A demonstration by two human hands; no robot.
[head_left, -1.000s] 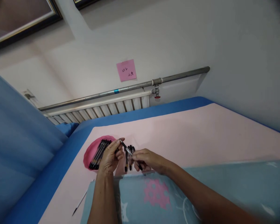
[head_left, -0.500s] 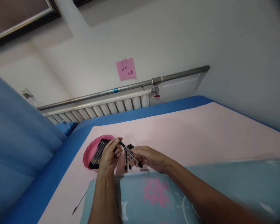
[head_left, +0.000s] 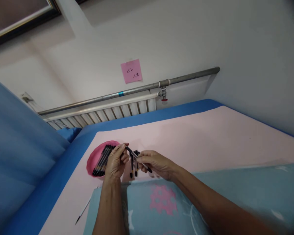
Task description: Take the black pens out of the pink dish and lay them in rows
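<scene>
A black-and-clear pen point(head_left: 133, 154) is held slantwise between my two hands. The fingers of my left hand point(head_left: 117, 160) pinch its upper left end. My right hand point(head_left: 155, 162) has closed thumb and fingers round its lower part, and the dark end sticks out below. Left of my left hand, a pink bowl point(head_left: 91, 161) with a wavy rim holds several black pens point(head_left: 104, 160) lying side by side. Beneath the held pen, a few more pens point(head_left: 131, 168) lie on the pink cloth, partly hidden by my right hand.
A slim white refill-like stick point(head_left: 83, 210) with a dark tip lies at the lower left on the pink cloth point(head_left: 186, 137). A blue patterned cloth point(head_left: 161, 202) covers the near side. Behind stand a radiator point(head_left: 112, 112) and a pipe point(head_left: 191, 75); a blue curtain point(head_left: 19, 156) hangs left.
My right thumb and fingers have closed round the pen's lower part, where before the hand was looser beside it. My left hand keeps its pinch almost in place.
</scene>
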